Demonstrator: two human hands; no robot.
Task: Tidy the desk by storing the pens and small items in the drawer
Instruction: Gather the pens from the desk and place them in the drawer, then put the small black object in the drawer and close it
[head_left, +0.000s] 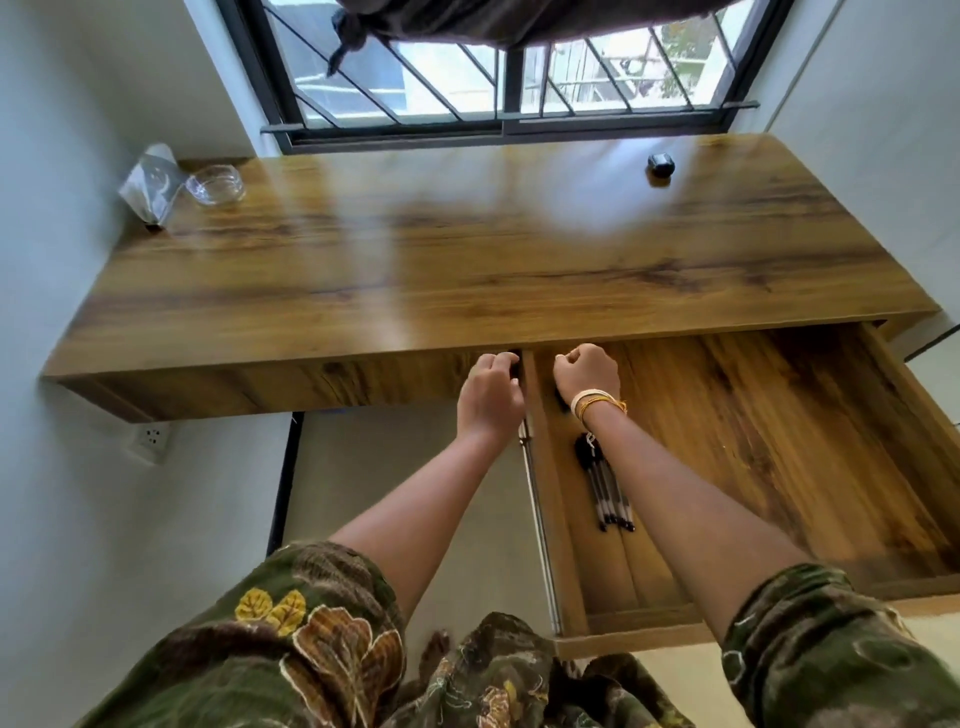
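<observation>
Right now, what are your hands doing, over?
Left hand at closed drawer's edge. Right hand curled inside open drawer. Pens stored. Small black item left on desk.

Views: one only, the camera on my head; no second view shares the scene.
Position: above the front edge of the desk (467, 249), over my own arms and lap.
Direction: forward and steeply down, toward the window (498, 67) at the far edge.
Lens: wide, so the desk edges splay and the walls lean outward.
Nearness: close; my left hand (491, 395) and right hand (587, 376) sit mid-frame, my sleeves fill the bottom corners.
Coverage: whole desk top, the open drawer (779, 441) at lower right, some floor below.
</observation>
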